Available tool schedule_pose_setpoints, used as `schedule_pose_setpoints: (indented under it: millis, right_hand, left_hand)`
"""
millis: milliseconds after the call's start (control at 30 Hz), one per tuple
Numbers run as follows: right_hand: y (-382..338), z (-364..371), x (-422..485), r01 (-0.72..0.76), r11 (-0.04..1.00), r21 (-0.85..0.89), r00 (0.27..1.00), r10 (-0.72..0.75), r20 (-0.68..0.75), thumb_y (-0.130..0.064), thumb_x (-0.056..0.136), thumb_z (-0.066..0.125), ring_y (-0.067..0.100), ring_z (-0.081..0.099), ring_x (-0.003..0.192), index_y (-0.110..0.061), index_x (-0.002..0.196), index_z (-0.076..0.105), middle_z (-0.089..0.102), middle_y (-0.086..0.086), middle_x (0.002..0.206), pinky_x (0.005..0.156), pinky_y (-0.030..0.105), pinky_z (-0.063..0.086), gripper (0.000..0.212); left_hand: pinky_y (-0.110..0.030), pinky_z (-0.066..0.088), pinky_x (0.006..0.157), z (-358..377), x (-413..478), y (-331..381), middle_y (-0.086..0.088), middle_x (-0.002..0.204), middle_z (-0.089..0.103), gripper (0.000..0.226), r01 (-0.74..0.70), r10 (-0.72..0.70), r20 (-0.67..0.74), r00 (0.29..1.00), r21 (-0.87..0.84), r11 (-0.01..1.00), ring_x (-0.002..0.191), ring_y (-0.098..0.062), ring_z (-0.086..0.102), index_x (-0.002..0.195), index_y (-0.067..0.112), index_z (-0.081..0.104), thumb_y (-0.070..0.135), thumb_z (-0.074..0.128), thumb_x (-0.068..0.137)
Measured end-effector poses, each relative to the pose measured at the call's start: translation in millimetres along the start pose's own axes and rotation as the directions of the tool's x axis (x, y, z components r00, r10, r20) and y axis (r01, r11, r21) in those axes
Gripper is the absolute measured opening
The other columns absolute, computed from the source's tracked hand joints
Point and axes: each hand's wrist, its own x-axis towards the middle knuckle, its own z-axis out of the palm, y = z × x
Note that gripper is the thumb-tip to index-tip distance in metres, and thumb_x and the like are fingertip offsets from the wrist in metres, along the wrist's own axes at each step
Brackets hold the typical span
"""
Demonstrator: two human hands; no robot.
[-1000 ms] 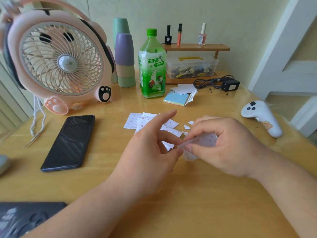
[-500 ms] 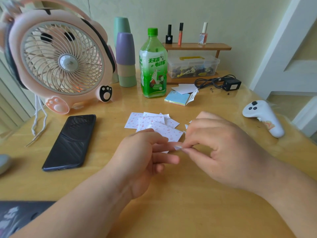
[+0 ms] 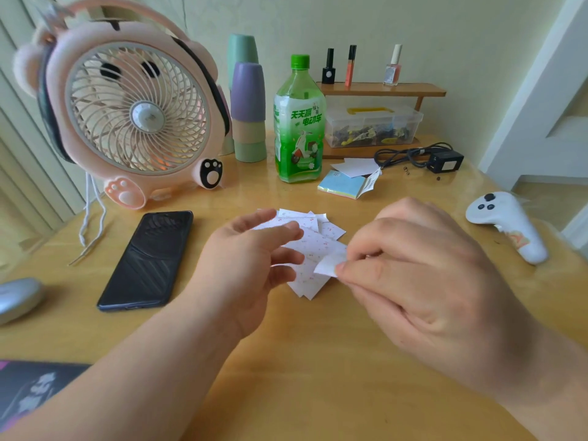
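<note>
Where both hands met on the scrap [image 3: 327, 265] half a second ago, the left hand [image 3: 251, 265] has now let go and drawn off to its 9 o'clock, fingers loosely spread and holding nothing. The right hand [image 3: 429, 281] alone pinches the scrap between thumb and forefinger, over the 4 o'clock edge of the pile [image 3: 321, 246] on the table [image 3: 318, 361]. The piece looks separated, which frees the left hand for the next sheet.
</note>
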Motion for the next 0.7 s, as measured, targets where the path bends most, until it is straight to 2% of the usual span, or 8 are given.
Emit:
schedule_pose_setpoints:
  millis: [67, 133, 200, 233, 300, 400, 567, 700]
  right_hand:
    - [3.3, -0.1, -0.6, -0.005, 1.000, -0.024, 1.000, 0.004, -0.027, 0.005, 0.089, 0.066, 0.033, 0.055, 0.081, -0.005, 0.087, 0.080, 0.069, 0.010, 0.089, 0.070, 0.048, 0.042, 0.017]
    - [7.5, 0.0, -1.7, -0.013, 1.000, -0.021, 0.999, 0.012, -0.042, 0.003, 0.091, 0.065, 0.034, 0.057, 0.084, -0.007, 0.090, 0.081, 0.070, 0.010, 0.093, 0.071, 0.050, 0.042, 0.019]
    - [10.3, -0.6, -2.5, -0.023, 1.000, -0.022, 0.998, 0.021, -0.056, 0.001, 0.092, 0.064, 0.034, 0.057, 0.087, -0.009, 0.090, 0.082, 0.070, 0.011, 0.095, 0.073, 0.052, 0.042, 0.020]
    - [11.0, -0.7, -2.6, -0.026, 0.999, -0.026, 0.998, 0.025, -0.057, 0.000, 0.093, 0.064, 0.034, 0.057, 0.088, -0.010, 0.091, 0.082, 0.070, 0.010, 0.096, 0.074, 0.052, 0.041, 0.021]
    - [11.4, 0.0, -2.6, -0.025, 0.999, -0.029, 0.998, 0.023, -0.051, -0.001, 0.093, 0.064, 0.033, 0.058, 0.091, -0.012, 0.091, 0.083, 0.071, 0.010, 0.098, 0.077, 0.051, 0.041, 0.022]
    - [10.3, 1.7, -1.8, -0.020, 0.999, -0.035, 1.000, 0.020, -0.015, -0.002, 0.093, 0.065, 0.032, 0.059, 0.095, -0.015, 0.091, 0.083, 0.071, 0.008, 0.103, 0.083, 0.045, 0.038, 0.022]
    - [3.9, -4.2, 5.5, 0.058, 0.986, -0.156, 0.997, -0.064, -0.031, -0.012, 0.091, 0.072, 0.036, 0.064, 0.099, -0.013, 0.095, 0.083, 0.072, 0.007, 0.114, 0.089, 0.045, 0.037, 0.012]
    - [-11.8, -17.8, 7.3, 0.078, 0.985, -0.157, 0.988, -0.098, -0.120, -0.018, 0.087, 0.076, 0.029, 0.061, 0.100, -0.013, 0.097, 0.082, 0.071, 0.007, 0.114, 0.088, 0.047, 0.044, 0.012]
  left_hand:
    - [-0.026, 0.053, 0.050, 2.9, -3.2, -2.6, -0.014, 0.075, 0.072, 0.040, -0.018, 0.020, 0.055, 0.998, -0.035, 0.999, 0.053, -0.019, 0.064, 0.113, 0.003, 0.062, -0.001, 0.078, 0.076]
    - [-0.027, 0.055, 0.052, 5.1, -6.9, -6.4, -0.014, 0.068, 0.066, 0.036, -0.013, 0.015, 0.124, 0.992, -0.016, 1.000, 0.053, -0.019, 0.063, 0.099, 0.001, 0.066, 0.010, 0.081, 0.068]
    - [-0.027, 0.053, 0.048, 6.9, -9.7, -5.9, -0.012, 0.064, 0.054, 0.024, 0.034, -0.040, 0.171, 0.984, 0.039, 0.999, 0.048, -0.019, 0.056, 0.079, 0.004, 0.068, 0.024, 0.080, 0.070]
    - [-0.028, 0.050, 0.046, 7.5, -11.6, -4.2, -0.011, 0.064, 0.050, 0.027, 0.081, -0.091, 0.203, 0.975, 0.058, 0.995, 0.048, -0.020, 0.053, 0.074, 0.006, 0.067, 0.031, 0.077, 0.075]
    - [-0.030, 0.045, 0.047, 6.8, -14.6, -2.2, -0.009, 0.066, 0.050, 0.036, 0.173, -0.190, 0.324, 0.927, 0.082, 0.982, 0.052, -0.020, 0.050, 0.081, 0.007, 0.066, 0.043, 0.071, 0.081]
    - [-0.028, 0.041, 0.049, 6.3, -16.2, -3.4, -0.007, 0.075, 0.056, 0.026, 0.117, -0.152, 0.441, 0.885, 0.105, 0.988, 0.058, -0.016, 0.049, 0.094, 0.008, 0.068, 0.029, 0.075, 0.080]
    - [-0.027, 0.042, 0.047, 5.9, -15.2, -8.0, -0.010, 0.076, 0.058, 0.025, 0.125, -0.135, 0.365, 0.921, 0.051, 0.991, 0.056, -0.017, 0.050, 0.091, 0.005, 0.067, 0.021, 0.072, 0.072]
    - [-0.037, 0.047, 0.063, 4.7, -10.5, -10.7, -0.025, 0.090, 0.065, 0.040, 0.127, -0.130, 0.298, 0.946, 0.029, 0.991, 0.074, -0.029, 0.056, 0.102, -0.002, 0.065, 0.020, 0.078, 0.071]
